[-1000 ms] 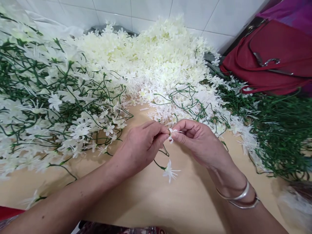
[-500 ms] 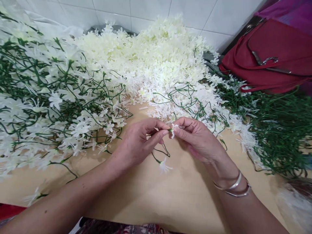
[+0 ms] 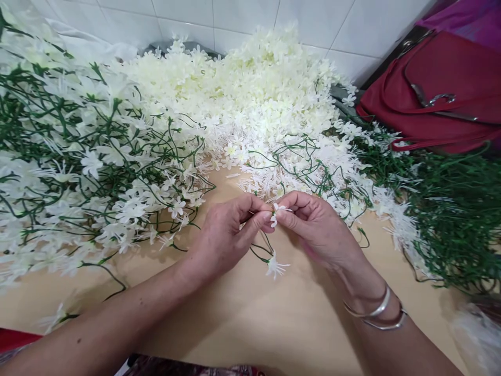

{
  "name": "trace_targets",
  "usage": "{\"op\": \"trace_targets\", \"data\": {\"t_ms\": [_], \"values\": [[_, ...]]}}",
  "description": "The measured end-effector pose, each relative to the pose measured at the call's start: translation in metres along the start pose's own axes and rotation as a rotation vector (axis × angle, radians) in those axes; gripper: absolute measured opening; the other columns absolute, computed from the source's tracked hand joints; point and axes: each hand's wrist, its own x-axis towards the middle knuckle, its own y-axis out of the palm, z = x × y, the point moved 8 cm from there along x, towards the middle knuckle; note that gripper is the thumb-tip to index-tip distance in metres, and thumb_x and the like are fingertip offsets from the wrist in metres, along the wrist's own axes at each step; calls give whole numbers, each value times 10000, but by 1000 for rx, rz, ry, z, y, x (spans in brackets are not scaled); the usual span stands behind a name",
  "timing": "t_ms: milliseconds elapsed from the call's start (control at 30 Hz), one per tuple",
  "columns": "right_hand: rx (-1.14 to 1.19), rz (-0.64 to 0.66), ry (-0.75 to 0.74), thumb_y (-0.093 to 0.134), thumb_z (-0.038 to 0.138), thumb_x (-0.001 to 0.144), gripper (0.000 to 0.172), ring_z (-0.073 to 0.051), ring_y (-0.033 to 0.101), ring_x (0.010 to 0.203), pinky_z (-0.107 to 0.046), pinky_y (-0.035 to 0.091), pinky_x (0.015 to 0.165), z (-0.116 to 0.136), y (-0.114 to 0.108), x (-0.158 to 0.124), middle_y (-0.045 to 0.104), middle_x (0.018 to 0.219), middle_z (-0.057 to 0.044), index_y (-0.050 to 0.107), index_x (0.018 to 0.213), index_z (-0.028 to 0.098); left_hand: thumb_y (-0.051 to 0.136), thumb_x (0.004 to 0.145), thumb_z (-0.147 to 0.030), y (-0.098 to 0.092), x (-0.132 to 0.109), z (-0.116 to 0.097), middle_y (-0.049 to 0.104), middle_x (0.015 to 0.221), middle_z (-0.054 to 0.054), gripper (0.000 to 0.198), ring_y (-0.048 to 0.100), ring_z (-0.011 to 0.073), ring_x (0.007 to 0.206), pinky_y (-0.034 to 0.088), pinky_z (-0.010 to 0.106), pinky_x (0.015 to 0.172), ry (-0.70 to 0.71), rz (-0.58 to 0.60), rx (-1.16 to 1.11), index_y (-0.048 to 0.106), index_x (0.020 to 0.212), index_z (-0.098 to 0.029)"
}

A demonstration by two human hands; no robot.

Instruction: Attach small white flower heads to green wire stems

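Over the middle of the table (image 3: pixel 250 318), my two hands meet at a small white artificial flower (image 3: pixel 277 213). My left hand (image 3: pixel 230 235) pinches the green stem just behind the bloom. With thumb and forefinger, my right hand (image 3: pixel 313 224) grips the flower's front, where the petals and centre show between the fingertips. Below my left hand hangs a looped green stem (image 3: pixel 260 253) ending in a second white flower (image 3: pixel 276 265) with thin white strands spreading from it. The fingertips partly hide the held flower.
Stemmed white flowers (image 3: pixel 94 162) are heaped at left. A tall pile of loose white blossoms (image 3: pixel 250 78) lies by the tiled wall (image 3: pixel 242 15), with white strands (image 3: pixel 258 183) before it. Bare green stems (image 3: pixel 457 219) and a red bag (image 3: pixel 438 94) are at right.
The pinched flower has turned slightly between my fingers. The hanging flower has swung a little to the right and shows more sharply. Both hands keep their grip.
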Motion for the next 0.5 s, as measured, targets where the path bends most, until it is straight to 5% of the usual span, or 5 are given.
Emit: {"op": "trace_targets", "data": {"t_ms": [300,500], "values": [[60,9,-9,966,408,731,339,-129,613,672,-266,504,677,4,-1,0,680,720,33,706,858,232,623,1015,-245,0,-1,-12,796,825,17,112,736,140,748,546,246,697,55,-23,-44,685,940,-190],[134,84,-37,894,482,810,356,-136,626,807,-266,528,795,15,2,-7,701,966,-22,769,1042,243,642,998,-150,-6,-4,-23,756,788,-13,81,702,115,709,537,225,677,190,-116,53,709,985,-194]]}}
